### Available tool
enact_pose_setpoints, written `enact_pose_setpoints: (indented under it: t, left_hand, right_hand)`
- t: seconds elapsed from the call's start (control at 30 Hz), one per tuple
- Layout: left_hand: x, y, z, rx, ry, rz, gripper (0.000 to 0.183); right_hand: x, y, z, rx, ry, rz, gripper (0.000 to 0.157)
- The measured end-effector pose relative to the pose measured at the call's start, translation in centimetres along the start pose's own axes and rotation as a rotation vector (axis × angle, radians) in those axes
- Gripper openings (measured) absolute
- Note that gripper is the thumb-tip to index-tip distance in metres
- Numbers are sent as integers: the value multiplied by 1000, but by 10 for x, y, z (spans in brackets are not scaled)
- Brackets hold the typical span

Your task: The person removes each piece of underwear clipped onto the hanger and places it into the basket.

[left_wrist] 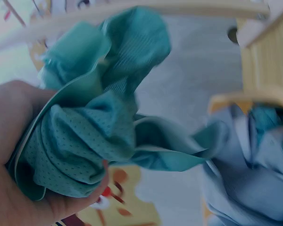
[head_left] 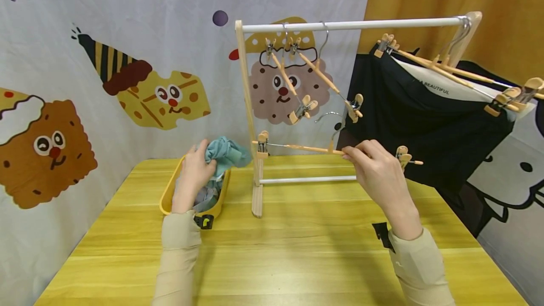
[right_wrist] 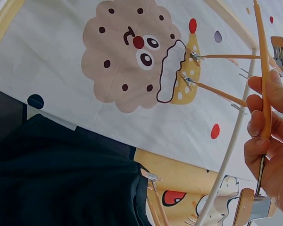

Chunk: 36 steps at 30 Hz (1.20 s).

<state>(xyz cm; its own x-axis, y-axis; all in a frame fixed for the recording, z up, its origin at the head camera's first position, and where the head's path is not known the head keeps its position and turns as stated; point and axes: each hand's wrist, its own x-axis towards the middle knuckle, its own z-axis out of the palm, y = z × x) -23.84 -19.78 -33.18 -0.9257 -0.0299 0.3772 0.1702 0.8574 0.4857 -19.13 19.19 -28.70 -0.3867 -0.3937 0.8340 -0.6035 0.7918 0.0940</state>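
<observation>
In the head view my left hand [head_left: 194, 174] grips a bunched teal garment [head_left: 227, 154] over a yellow basket [head_left: 167, 202]. Up close in the left wrist view, the teal cloth [left_wrist: 85, 136] is crumpled and perforated, and its folds hide part of my fingers. My right hand [head_left: 378, 174] holds a clip hanger [head_left: 306, 148] by its bar, in front of the rack. That hanger lies roughly level, with its hook upward and a wooden clip [head_left: 263, 144] at the left end. In the right wrist view, fingers curl round the orange bar [right_wrist: 266, 108].
A rack with a white rail [head_left: 352, 25] stands on the wooden table [head_left: 272, 259]. Two bare clip hangers [head_left: 316, 69] hang at its left. Black shorts [head_left: 382, 107] hang from clips at the right. Grey and bluish cloth [head_left: 208, 195] lies in the basket.
</observation>
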Motion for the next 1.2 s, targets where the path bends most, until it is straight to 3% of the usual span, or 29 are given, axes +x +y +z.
enact_pose_setpoints:
  t: [0.23, 0.33, 0.4, 0.5, 0.73, 1.03, 1.2]
  left_hand:
    - [6, -35, 4, -74, 196, -233, 39]
    - [6, -46, 8, -72, 220, -296, 37]
    - [5, -50, 9, -50, 200, -323, 37]
    - [4, -57, 11, -6, 107, -354, 44]
    - [1, -62, 14, 53, -240, -451, 66]
    - [-2, -63, 23, 50, -478, -494, 76]
    - [-6, -61, 26, 82, -554, -507, 85]
  right_hand:
    - [0, 0, 0, -1, 7, -12, 14]
    - [-1, 0, 1, -2, 10, -15, 14]
    - [-1, 0, 0, -4, 10, -15, 15]
    - [-1, 0, 0, -5, 8, -15, 15]
    - [-1, 1, 0, -2, 8, -10, 15]
    - [-2, 1, -1, -8, -1, -7, 15]
    - [-2, 1, -1, -7, 1, -6, 15]
